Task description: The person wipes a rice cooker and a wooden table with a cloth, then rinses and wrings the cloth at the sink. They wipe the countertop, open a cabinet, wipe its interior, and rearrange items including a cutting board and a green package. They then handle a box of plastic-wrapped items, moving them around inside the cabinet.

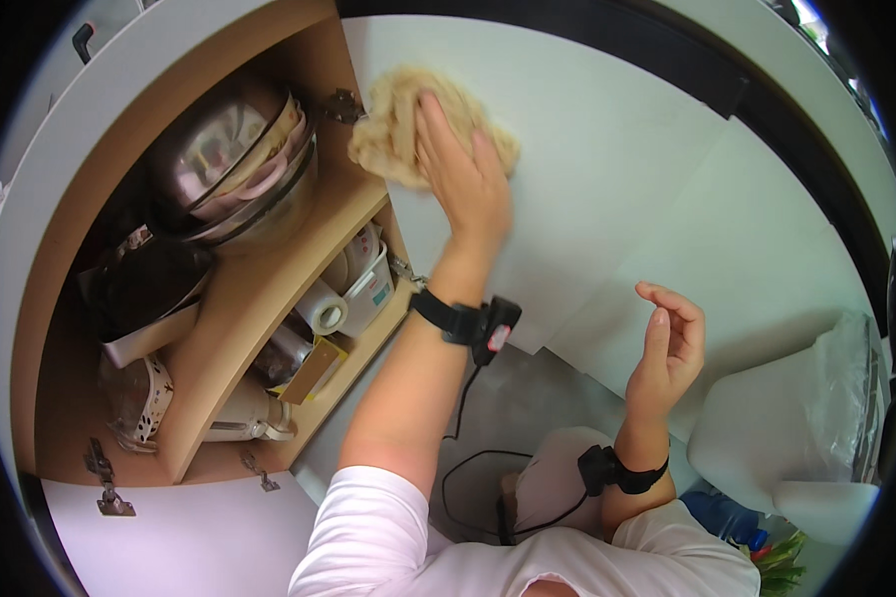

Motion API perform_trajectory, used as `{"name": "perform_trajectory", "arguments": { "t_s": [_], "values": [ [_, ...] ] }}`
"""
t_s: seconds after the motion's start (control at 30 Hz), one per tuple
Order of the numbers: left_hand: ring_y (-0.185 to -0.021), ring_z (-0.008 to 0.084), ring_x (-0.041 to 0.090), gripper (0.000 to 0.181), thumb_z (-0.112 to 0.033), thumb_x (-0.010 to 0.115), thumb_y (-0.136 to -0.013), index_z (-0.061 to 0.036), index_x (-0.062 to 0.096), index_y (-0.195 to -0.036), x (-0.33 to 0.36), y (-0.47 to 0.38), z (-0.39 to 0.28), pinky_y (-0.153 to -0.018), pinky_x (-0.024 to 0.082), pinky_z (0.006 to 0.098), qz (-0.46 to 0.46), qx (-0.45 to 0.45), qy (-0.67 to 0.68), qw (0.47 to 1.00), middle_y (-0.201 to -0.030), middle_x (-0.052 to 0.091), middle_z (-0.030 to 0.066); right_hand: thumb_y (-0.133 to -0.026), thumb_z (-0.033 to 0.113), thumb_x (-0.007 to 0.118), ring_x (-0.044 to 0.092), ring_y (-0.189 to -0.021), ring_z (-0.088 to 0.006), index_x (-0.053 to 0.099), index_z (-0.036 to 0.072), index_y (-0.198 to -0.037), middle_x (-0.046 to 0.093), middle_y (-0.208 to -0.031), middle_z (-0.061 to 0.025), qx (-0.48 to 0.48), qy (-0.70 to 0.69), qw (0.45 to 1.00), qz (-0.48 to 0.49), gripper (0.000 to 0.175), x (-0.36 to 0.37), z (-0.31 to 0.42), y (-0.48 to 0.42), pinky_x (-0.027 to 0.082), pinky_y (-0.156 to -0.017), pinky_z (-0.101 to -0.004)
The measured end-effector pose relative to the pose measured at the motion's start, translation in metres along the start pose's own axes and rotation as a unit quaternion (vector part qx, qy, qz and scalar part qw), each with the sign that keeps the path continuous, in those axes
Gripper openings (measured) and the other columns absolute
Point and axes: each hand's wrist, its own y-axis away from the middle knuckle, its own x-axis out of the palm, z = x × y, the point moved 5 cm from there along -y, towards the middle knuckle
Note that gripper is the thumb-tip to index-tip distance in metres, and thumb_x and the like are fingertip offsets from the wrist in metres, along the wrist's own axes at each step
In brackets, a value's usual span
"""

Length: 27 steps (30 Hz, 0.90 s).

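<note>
My left hand [467, 179] lies over a crumpled beige cloth [396, 127], pressing it to the inner face of a white cabinet door [567, 127]. The cloth sits near the door's upper hinge [341, 106], and its edges are slightly blurred. My right hand [668, 351] is raised in front of the lower white panels, fingers loosely bent and nothing in it. To the left is the open wooden cabinet, where nested bowls and basins [246, 164] rest on the shelf [321, 231].
Below the shelf are a white plastic basket [369, 291], a plastic-film roll [322, 310] and a pale flask [246, 414]. A dark pan [149, 291] stands farther left. At right hangs a lined waste bin [761, 410], above a blue bottle [724, 519]. A cable [448, 485] links both wrist straps.
</note>
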Motion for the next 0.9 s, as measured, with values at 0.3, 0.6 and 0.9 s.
{"name": "perform_trajectory", "arguments": {
  "t_s": [0.3,0.6,0.9],
  "values": [
    [-0.13,0.0355,0.035,0.057,-0.015,0.043,-0.093,0.0053,0.021,-0.142,0.018,0.243,0.103,-0.106,0.03,0.0418,-0.106,-0.376,0.047,0.919,-0.141,0.032,0.0276,-0.094,0.003,0.048,0.059,-0.094,-0.0129,0.055,-0.001,-0.101,0.065,-0.099,-0.0107,0.123,-0.054,0.99,0.05,0.01,0.025,-0.043,0.015,0.044,-0.087,-0.0263],
    [-0.102,0.0225,0.058,0.027,-0.009,0.04,-0.093,-0.0051,0.054,-0.115,-0.042,0.229,0.069,-0.085,0.05,0.0383,0.01,-0.61,0.544,0.576,-0.115,0.057,0.0094,-0.098,0.017,0.045,0.053,-0.11,-0.0173,0.05,-0.001,-0.123,0.056,-0.121,-0.0134,0.195,0.02,0.958,0.211,0.031,0.095,-0.062,0.041,0.043,-0.091,-0.0308],
    [-0.144,0.0196,0.001,0.08,-0.042,0.04,-0.099,-0.0034,-0.01,-0.148,-0.295,0.116,-0.096,-0.114,0.009,0.0331,0.055,-0.408,0.218,0.885,-0.157,-0.004,0.0095,-0.097,0.028,0.049,0.041,-0.126,-0.0224,0.032,-0.003,-0.139,0.04,-0.139,-0.0145,0.234,-0.461,0.739,0.431,0.055,0.253,0.086,0.17,0.033,-0.105,-0.0338]
  ]
}}
